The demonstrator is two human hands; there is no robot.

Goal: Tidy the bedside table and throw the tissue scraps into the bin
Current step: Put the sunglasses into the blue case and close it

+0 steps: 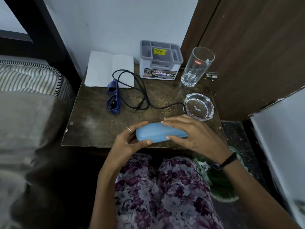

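Note:
A light blue glasses case (156, 133), closed, is held over the front edge of the dark brown bedside table (92, 126). My left hand (128, 142) grips its left end and my right hand (191, 133) wraps its right end. Blue sunglasses (113, 100) lie folded at the table's left middle, beside a black cable (138, 95) looped across the centre. A white folded tissue (107, 70) rests flat at the back left corner. A green bin (221, 180) with white scraps inside stands on the floor under my right forearm.
A grey and white organiser box (160, 63) stands at the back centre. A tall drinking glass (196, 66) is at the back right, with a glass ashtray (198, 107) in front of it. A bed (24, 100) lies to the left, a wooden door (255, 47) to the right.

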